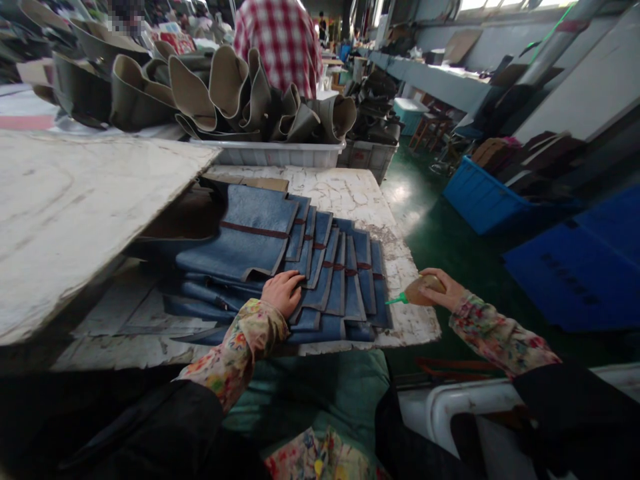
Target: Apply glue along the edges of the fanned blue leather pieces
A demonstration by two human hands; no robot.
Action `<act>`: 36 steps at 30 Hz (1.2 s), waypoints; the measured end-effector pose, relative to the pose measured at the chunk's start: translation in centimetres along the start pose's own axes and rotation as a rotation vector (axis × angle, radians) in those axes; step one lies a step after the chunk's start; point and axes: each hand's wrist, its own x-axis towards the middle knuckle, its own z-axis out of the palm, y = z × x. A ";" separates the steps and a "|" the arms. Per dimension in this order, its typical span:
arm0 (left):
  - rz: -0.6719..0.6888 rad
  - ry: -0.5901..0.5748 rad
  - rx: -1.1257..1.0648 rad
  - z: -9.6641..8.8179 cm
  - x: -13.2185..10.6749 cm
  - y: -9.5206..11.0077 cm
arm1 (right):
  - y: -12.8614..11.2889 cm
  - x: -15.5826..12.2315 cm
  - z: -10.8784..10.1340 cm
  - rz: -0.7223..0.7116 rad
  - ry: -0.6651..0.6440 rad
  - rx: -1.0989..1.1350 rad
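Observation:
Overlapping blue leather panels (260,207) lie fanned out on the worn white worktable, their grey edges stepping to the right. Dark brown strips cross them. My left hand (283,292) rests on the front of the fan, fingers laid over the panels and slightly bent. At the table's right end, my right hand (449,288) is wrapped around a brownish squeeze glue bottle (421,291). Its green nozzle points left, close to the rightmost panel edge; whether it touches cannot be made out. The left ends of the panels run into shadow beneath a raised white board (90,200).
Behind the table, a white crate (280,153) holds several dark, curved leather pieces. A person in a checked shirt (280,40) is beyond it. Blue bins (480,197) stand on the green floor to the right. A white plastic object (460,400) is below my right arm.

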 end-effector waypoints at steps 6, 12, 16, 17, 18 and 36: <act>-0.009 -0.009 0.004 0.2 -0.2 0.3 | -0.9 -2.5 -0.1 -0.012 -0.064 -0.007; -0.020 -0.027 0.016 0.0 -0.2 0.7 | -0.6 -3.6 -0.7 -0.031 -0.150 -0.012; -0.011 -0.010 0.018 0.3 -0.1 0.6 | -0.4 -3.9 -0.7 -0.047 -0.176 -0.015; -0.008 -0.007 0.018 0.4 -0.1 0.5 | -0.2 -3.8 -0.8 -0.052 -0.170 -0.011; -0.006 -0.005 0.017 0.4 -0.1 0.6 | 0.0 -3.5 -0.8 -0.055 -0.155 -0.004; -0.009 0.000 0.013 0.3 -0.2 0.6 | 0.4 -3.5 -0.7 -0.128 -0.084 -0.054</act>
